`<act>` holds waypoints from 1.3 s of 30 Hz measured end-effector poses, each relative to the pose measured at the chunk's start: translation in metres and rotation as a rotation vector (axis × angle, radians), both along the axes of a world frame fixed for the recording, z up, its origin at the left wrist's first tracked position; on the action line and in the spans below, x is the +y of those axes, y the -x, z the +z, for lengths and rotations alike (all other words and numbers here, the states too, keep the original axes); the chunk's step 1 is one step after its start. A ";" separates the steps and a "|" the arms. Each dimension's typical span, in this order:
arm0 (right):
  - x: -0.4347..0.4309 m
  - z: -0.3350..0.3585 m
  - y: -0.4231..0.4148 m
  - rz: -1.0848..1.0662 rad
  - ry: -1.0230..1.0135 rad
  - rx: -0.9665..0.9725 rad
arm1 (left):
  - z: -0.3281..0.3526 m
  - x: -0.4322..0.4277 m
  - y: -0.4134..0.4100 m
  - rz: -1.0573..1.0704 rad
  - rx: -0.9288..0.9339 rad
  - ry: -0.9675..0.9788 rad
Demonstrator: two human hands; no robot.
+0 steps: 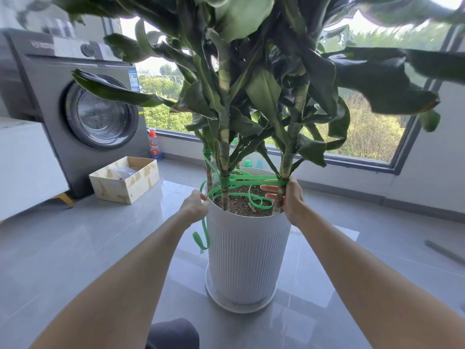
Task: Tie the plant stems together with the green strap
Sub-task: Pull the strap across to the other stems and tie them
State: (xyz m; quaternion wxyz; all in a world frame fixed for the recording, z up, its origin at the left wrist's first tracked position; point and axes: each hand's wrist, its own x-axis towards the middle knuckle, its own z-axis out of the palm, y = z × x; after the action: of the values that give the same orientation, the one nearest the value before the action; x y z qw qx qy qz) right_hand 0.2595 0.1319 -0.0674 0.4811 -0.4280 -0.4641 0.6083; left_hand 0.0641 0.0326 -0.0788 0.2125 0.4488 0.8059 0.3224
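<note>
A tall white ribbed pot stands on the grey floor with three leafy plant stems in its soil. The green strap is wound around the middle stem and runs across to the right stem; more of it loops over the soil and around the thin left stem. My right hand wraps the right stem and pins the strap against it. At the pot's left rim, my left hand pinches the strap, whose loose end hangs down the pot's side.
A grey washing machine stands at the left, with an open wooden box on the floor before it. A bottle sits by the low window sill. Large leaves spread overhead. My dark knee shows at the bottom.
</note>
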 end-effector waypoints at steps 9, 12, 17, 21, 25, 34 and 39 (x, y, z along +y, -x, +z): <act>0.005 -0.002 0.001 -0.011 0.023 0.026 | -0.003 0.010 -0.002 -0.016 -0.094 0.058; 0.006 -0.002 0.001 -0.012 0.034 0.014 | -0.001 0.013 -0.004 0.014 -0.074 0.075; 0.004 -0.001 0.001 -0.019 0.024 0.004 | 0.000 0.012 -0.004 -0.024 -0.055 0.077; 0.001 0.001 0.001 -0.023 0.028 0.024 | -0.004 0.013 -0.003 -0.012 -0.168 0.010; -0.001 0.001 0.000 -0.019 0.016 0.021 | -0.004 0.017 0.008 -0.024 -0.159 -0.185; -0.004 0.001 0.000 -0.025 0.016 0.009 | -0.007 0.004 -0.005 -0.124 0.030 -0.087; -0.005 0.002 0.000 -0.040 0.010 0.004 | -0.004 0.008 -0.013 -0.082 0.027 0.016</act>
State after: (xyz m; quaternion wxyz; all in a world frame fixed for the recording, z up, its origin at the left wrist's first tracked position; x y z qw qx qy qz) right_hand 0.2594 0.1272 -0.0654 0.4920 -0.4383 -0.4515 0.6016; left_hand 0.0774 0.0410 -0.0824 0.2182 0.4841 0.7921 0.3010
